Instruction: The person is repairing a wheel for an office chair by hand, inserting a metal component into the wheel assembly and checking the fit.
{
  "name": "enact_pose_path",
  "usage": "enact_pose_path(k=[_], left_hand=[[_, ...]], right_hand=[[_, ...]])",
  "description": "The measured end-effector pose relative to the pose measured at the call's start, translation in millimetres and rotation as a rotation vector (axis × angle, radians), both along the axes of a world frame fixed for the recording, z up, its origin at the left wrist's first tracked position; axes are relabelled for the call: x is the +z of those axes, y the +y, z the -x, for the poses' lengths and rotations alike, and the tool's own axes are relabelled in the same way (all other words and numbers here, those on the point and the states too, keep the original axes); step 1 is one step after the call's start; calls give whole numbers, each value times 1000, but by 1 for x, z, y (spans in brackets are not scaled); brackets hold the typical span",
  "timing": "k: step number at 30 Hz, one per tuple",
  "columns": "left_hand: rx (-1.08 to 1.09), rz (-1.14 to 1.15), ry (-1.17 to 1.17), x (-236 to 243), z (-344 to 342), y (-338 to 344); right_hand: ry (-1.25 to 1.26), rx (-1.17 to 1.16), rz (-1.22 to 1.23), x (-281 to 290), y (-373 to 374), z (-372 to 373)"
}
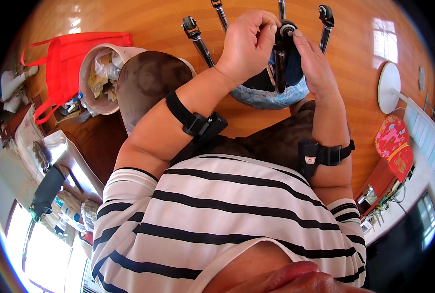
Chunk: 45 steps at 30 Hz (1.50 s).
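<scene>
An upturned stool lies between my knees, its blue patterned seat (271, 97) low and its chrome legs pointing up. Each visible leg ends in a small black caster. My right hand (319, 68) grips the nearest caster (287, 30), thumb against the wheel's side, other fingers partly hidden behind it. Just left of that wheel, my left hand (251, 46) is closed in a pinch, fingertips close to the caster. Whatever it pinches, if anything, is too small to make out. Another caster (190, 24) stands to the left and one (326, 14) to the right.
On the left, a pale bin (88, 83) holds crumpled wrappers, beside a red bag (63, 68) on the wooden floor (154, 24). A white round base with a pole (389, 88) stands right, near a red cabinet (383, 178). Black straps band both my forearms.
</scene>
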State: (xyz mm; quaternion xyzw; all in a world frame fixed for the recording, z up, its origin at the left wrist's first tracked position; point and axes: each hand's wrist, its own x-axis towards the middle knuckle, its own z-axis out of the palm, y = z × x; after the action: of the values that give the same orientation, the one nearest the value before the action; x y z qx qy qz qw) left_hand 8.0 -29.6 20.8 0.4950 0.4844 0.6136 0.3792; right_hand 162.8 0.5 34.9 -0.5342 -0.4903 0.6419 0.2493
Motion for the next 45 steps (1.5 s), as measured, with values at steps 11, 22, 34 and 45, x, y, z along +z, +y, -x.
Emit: enact_pose_path(k=[11, 22, 34, 45], left_hand=[[-214, 79, 57, 6, 4, 0], [-403, 222, 129, -1, 16, -4], [-432, 272, 377, 7, 29, -7], [-518, 339, 541, 0, 46, -4]], right_hand=[[-15, 26, 24, -5, 1, -6], [-24, 76, -10, -7, 2, -8], [-60, 23, -34, -4, -1, -5], [-38, 48, -55, -5, -1, -6]])
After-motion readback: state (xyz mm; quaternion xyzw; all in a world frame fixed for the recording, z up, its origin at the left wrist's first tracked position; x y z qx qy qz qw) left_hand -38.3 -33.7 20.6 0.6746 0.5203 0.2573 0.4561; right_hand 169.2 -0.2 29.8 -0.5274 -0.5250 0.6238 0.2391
